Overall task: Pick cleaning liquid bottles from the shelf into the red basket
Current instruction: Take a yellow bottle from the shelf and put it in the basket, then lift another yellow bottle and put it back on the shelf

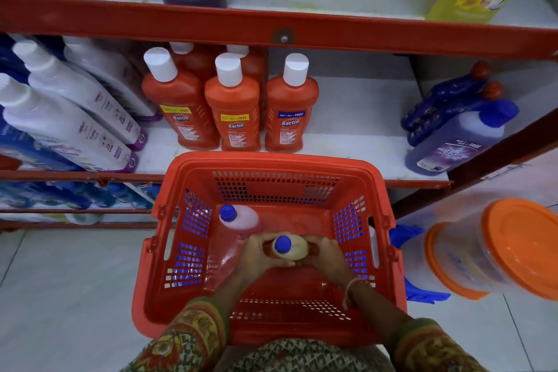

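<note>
While my left hand (259, 254) and right hand (326, 251) clasp the yellow bottle (294, 248), it sits inside the red basket (271, 164). 1 pink bottle (243, 219) stands just beside it.

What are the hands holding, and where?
Both hands, left and right, clasp the pale yellow bottle by its shoulders, inside the red basket.

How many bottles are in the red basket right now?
2. A pink bottle stands toward the red basket's far left; a cream bottle sits mid-basket, gripped between the left hand and right hand. Hands may hide others.
</note>
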The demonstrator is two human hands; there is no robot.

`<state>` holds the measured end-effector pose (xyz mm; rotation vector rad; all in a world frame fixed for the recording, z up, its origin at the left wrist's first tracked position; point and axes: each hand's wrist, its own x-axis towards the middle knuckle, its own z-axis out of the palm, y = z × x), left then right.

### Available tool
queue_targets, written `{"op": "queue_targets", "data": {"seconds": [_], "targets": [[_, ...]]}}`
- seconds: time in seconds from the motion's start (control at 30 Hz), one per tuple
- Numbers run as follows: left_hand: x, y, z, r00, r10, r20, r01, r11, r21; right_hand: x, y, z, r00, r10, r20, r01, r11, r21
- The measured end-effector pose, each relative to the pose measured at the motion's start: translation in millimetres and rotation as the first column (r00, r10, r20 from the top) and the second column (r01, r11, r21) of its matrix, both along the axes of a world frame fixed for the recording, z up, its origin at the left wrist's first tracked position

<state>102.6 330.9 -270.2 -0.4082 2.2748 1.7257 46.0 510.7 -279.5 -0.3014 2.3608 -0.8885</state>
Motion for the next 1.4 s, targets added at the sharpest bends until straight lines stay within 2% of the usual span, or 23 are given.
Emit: {"op": "queue_targets", "data": {"seconds": [0.17, 0.27, 0.37, 0.47, 0.53, 0.63, 0.77, 0.83, 0.9, 0.93, 1.0, 1.07, 1.13, 1.23, 1.27, 1.4], "targets": [[4.4, -15.1, 17.7, 0.988, -0.147, 0.037, 0.151, 0.982, -0.116, -14.2, 7.3, 28.3, 0.981, 0.192, 0.002, -0.192, 0.979, 0.068], [4.1, -35.0, 38.0, 0.985, -0.174, -0.013, 0.170, 0.972, -0.160, -27.8, 12.1, 56.7, 0.987, 0.159, -0.011, -0.160, 0.986, -0.041], [-9.0, -47.0, 73.9, 0.982, -0.113, -0.149, 0.080, 0.975, -0.208, -42.6, 12.9, 99.5, 0.998, 0.060, -0.018, -0.063, 0.970, -0.233], [-31.7, -46.0, 120.6, 0.943, -0.096, -0.319, 0.027, 0.976, -0.216, -59.5, 12.3, 144.1, 0.996, -0.036, -0.081, -0.001, 0.911, -0.411], [-48.4, -41.4, 154.8, 0.883, -0.115, -0.455, -0.001, 0.969, -0.249, -73.3, 12.8, 175.0, 0.981, -0.117, -0.158, 0.024, 0.868, -0.495], [-74.1, -31.5, 202.7, 0.739, -0.175, -0.650, -0.095, 0.929, -0.358, -94.3, 16.3, 220.1, 0.926, -0.243, -0.289, 0.022, 0.800, -0.600], [-113.5, -19.6, 252.2, 0.547, -0.245, -0.801, -0.270, 0.854, -0.445, -125.4, 26.0, 271.1, 0.793, -0.454, -0.406, -0.005, 0.662, -0.750], [-133.3, -17.5, 268.2, 0.490, -0.259, -0.833, -0.339, 0.823, -0.456, -144.1, 33.0, 289.7, 0.711, -0.566, -0.417, 0.011, 0.602, -0.798], [-152.5, -17.3, 278.0, 0.454, -0.300, -0.839, -0.416, 0.762, -0.497, -163.0, 41.0, 305.4, 0.590, -0.701, -0.399, 0.048, 0.524, -0.850], [-162.2, -17.5, 280.5, 0.458, -0.320, -0.829, -0.456, 0.716, -0.528, -173.2, 44.6, 311.6, 0.522, -0.766, -0.374, 0.074, 0.478, -0.875], [-177.0, -16.7, 280.3, 0.528, -0.321, -0.786, -0.502, 0.628, -0.594, -190.4, 49.7, 320.1, 0.385, -0.862, -0.331, 0.134, 0.407, -0.904], [-188.8, -16.2, 276.4, 0.600, -0.309, -0.738, -0.509, 0.564, -0.650, -205.9, 55.1, 328.4, 0.306, -0.889, -0.340, 0.177, 0.404, -0.898], [-196.3, -16.9, 270.3, 0.656, -0.314, -0.686, -0.497, 0.504, -0.706, -222.0, 60.8, 335.0, 0.343, -0.852, -0.396, 0.223, 0.483, -0.847], [-199.5, -19.2, 259.2, 0.717, -0.321, -0.619, -0.469, 0.436, -0.768, -241.4, 73.6, 338.0, 0.568, -0.735, -0.369, 0.186, 0.552, -0.813], [-199.8, -19.2, 256.5, 0.723, -0.327, -0.609, -0.460, 0.429, -0.777, -247.6, 78.5, 337.7, 0.614, -0.700, -0.365, 0.182, 0.576, -0.797], [-201.8, -20.8, 253.3, 0.722, -0.347, -0.598, -0.452, 0.417, -0.788, -269.3, 86.4, 332.5, 0.678, -0.660, -0.324, 0.237, 0.613, -0.753]]}}
